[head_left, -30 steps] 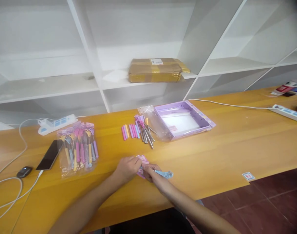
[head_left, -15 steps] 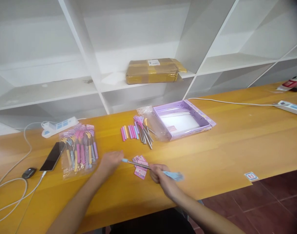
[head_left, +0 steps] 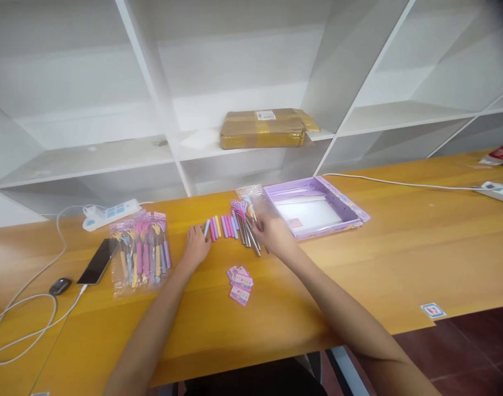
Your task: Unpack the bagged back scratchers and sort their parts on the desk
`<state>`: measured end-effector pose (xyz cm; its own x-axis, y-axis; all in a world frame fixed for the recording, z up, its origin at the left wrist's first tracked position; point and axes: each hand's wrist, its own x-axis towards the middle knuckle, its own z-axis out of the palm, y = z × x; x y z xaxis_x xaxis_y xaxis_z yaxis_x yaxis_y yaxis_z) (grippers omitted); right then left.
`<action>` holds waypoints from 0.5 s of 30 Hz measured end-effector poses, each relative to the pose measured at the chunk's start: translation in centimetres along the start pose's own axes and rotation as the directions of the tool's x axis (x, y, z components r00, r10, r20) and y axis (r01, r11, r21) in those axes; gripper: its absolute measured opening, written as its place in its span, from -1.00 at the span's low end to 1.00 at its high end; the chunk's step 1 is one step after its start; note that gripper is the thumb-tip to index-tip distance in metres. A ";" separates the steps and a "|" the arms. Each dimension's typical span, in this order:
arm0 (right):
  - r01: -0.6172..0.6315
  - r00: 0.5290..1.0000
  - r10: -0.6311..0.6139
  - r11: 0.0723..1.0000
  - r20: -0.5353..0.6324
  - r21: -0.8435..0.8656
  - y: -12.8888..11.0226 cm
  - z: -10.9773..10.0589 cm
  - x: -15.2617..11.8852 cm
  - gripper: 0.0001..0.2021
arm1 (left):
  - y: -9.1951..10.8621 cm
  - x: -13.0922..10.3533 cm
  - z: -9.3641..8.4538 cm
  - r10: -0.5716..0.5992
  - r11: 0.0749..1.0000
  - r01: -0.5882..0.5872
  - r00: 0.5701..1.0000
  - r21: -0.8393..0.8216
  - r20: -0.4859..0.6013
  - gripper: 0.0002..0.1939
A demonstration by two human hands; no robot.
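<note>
At the left end of a row of pink, purple, yellow and blue handle sleeves (head_left: 227, 226), my left hand (head_left: 197, 245) is closed on a light blue handle sleeve (head_left: 206, 228). My right hand (head_left: 273, 233) grips the metal rod of a back scratcher whose blue hand-shaped head (head_left: 249, 202) points away from me. It is at the right side of a pile of back scratchers (head_left: 246, 231) with bare metal rods and pink, purple and yellow heads. Several small pink printed cards (head_left: 240, 281) lie overlapping nearer to me.
A clear bag of back scratchers (head_left: 142, 253) lies at the left, by a black phone (head_left: 97, 262), cables and a power strip (head_left: 111, 213). Behind the right hand is a purple tray box (head_left: 342, 193). A taped carton (head_left: 266, 131) sits on the white shelf.
The blue sleeve has come off the rod and moved to the row in my left hand. My right hand has carried the blue back scratcher up to the pile.
</note>
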<state>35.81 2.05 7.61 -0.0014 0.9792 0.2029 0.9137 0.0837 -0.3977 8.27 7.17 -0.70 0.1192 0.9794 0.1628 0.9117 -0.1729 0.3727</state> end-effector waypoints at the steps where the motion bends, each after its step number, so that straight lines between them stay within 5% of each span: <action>1: 0.002 0.998 0.005 0.993 0.058 -0.118 -0.2 0.9 0.9 -0.84 | 0.2 0.0 0.2 0.016 1.000 -0.016 1.000 0.001 0.002 -0.54; 5: 0.026 0.985 0.027 0.954 0.172 -0.298 -0.6 4.1 2.9 -0.70 | -0.6 -1.3 -1.1 0.085 0.996 -0.084 0.996 -0.015 0.027 -0.57; 9: 0.035 0.982 0.028 0.945 0.189 -0.324 -0.5 5.9 3.2 -0.60 | -4.1 -2.7 -5.1 0.136 0.991 -0.136 0.989 -0.002 -0.061 -0.70; 15: 0.029 0.991 0.019 0.939 0.136 -0.341 0.1 5.7 2.3 -0.58 | -10.9 -4.4 -9.7 -0.025 0.976 0.059 0.987 0.212 -0.159 -0.73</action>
<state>33.64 5.40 2.97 -0.0395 0.9966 0.0717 0.9971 0.0440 -0.0623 -6.05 3.77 3.40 0.0326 0.9544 0.2969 0.9797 -0.0893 0.1795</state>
